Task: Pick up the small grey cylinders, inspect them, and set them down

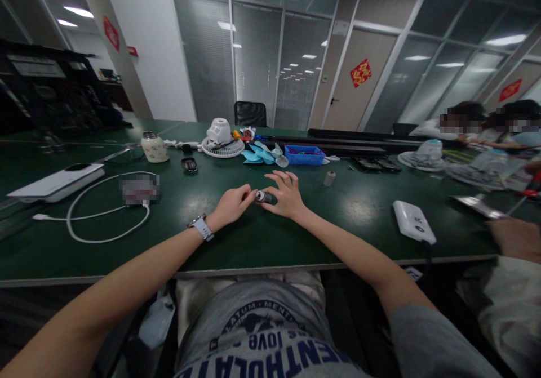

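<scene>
Above the green table, a small motor (264, 197) with a dark body and a silvery end lies between my hands. My right hand (285, 196) grips its body between thumb and index finger, the other fingers raised and spread. At its left end, my left hand (234, 204) has thumb and index finger pinched together; whether a tiny part is between them is too small to tell. A silvery metal cylinder (329, 178) stands on the table to the right of my right hand.
Behind my hands are a white fan housing (220, 136), light-blue fan blades (260, 153) and a blue tray (304, 155). A white cable (70, 220) and a patterned jar (154, 148) are at left. At right lies a white power bank (413, 221), near another person's hand (515, 238).
</scene>
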Available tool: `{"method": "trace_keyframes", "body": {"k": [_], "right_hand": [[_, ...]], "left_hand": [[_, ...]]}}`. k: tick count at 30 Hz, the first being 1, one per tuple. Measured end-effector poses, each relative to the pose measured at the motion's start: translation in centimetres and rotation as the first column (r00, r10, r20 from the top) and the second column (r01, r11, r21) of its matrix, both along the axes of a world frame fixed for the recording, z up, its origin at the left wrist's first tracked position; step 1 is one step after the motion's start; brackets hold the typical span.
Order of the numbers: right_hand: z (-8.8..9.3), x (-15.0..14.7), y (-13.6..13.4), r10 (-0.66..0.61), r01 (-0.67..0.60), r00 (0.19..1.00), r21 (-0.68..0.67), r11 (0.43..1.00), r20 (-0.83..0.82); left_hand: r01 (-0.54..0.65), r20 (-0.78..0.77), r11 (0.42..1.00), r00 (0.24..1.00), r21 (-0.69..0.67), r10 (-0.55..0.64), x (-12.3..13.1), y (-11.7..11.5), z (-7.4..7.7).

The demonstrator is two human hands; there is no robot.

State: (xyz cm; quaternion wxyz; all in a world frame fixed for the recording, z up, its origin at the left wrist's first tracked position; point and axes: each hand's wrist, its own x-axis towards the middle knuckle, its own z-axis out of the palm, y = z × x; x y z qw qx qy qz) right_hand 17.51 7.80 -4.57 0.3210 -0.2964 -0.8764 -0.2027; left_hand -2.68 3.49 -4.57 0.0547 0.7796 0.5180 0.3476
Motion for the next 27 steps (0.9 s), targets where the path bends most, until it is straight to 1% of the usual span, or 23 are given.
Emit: {"method": "trace_keyframes", "body": {"k": [3, 5, 8, 11, 14, 18, 24, 27], "right_hand": [[0.5, 0.4, 0.0, -0.036, 0.033, 0.997, -0.045, 0.998, -0.073], [0.8, 0.5, 0.0, -0.069, 0.057, 0.985, -0.077, 0.995, -0.161], [1.0, 0.7, 0.3, -0.136, 0.097, 0.943, -0.140, 0.985, -0.303], [1.0, 0.8, 0.7, -0.162, 0.091, 0.913, -0.200, 0.976, -0.375], [0.9, 1.0, 0.9, -0.153, 0.068, 0.915, -0.232, 0.970, -0.373], [0.9, 1.1, 1.0, -0.135, 0.044, 0.926, -0.255, 0.966, -0.354], [0.6, 1.1, 1.4, -0.135, 0.036, 0.932, -0.284, 0.958, -0.337], [0.3, 1.0, 1.8, -0.154, 0.046, 0.935, -0.321, 0.946, -0.320]], "left_hand": [[-0.062, 0.008, 0.998, 0.998, 0.029, 0.061, -0.6, 0.5, 0.1], [-0.083, -0.023, 0.996, 0.996, 0.011, 0.083, -1.1, 0.9, 0.0], [-0.069, -0.140, 0.994, 0.989, -0.088, 0.056, -1.5, 1.4, -0.5], [-0.045, -0.251, 0.980, 0.968, -0.194, -0.006, -1.7, 1.6, -0.8], [-0.049, -0.314, 0.971, 0.949, -0.234, -0.028, -1.6, 1.5, -0.8], [-0.056, -0.369, 0.971, 0.929, -0.230, -0.034, -1.6, 1.5, -0.6], [-0.073, -0.355, 0.973, 0.935, -0.219, -0.009, -1.8, 1.6, -0.8], [-0.077, -0.348, 0.974, 0.937, -0.214, -0.002, -1.8, 1.6, -0.9]]}}
